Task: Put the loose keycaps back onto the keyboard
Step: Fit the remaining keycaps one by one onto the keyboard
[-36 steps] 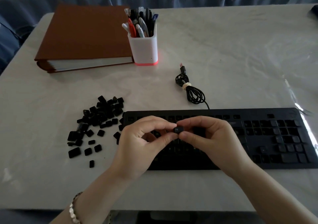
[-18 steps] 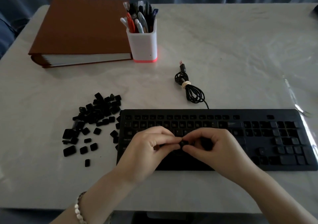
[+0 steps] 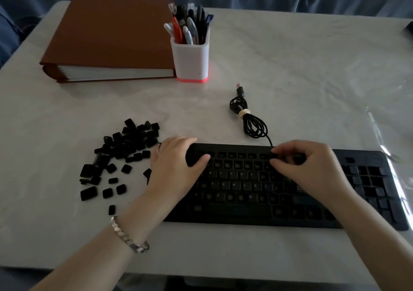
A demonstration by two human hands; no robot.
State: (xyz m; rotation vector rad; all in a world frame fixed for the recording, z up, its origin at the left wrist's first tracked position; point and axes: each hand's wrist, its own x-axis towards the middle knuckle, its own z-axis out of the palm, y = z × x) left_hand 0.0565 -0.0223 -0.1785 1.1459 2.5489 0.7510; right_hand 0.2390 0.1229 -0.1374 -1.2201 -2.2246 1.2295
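Observation:
A black keyboard (image 3: 245, 211) lies across the near middle of the white table. To its left is a pile of several loose black keycaps (image 3: 125, 147), with more scattered nearer to me. My left hand (image 3: 174, 170) holds the keyboard's far left corner, fingers over the back edge and thumb on the keys. My right hand (image 3: 310, 170) hovers over the top rows right of centre. Its thumb and forefinger pinch a small black keycap (image 3: 274, 156) down at the function row. Its fingers hide the keys under them.
The keyboard's coiled black cable (image 3: 250, 120) with a USB plug lies just behind the keyboard. A white pen holder (image 3: 192, 62) full of pens and a brown binder (image 3: 111, 33) stand at the back left. A dark object (image 3: 410, 30) sits at the far right edge.
Both hands parted from the middle of the keyboard. My left hand went to the far left corner and my right hand carried the keycap up to the top row.

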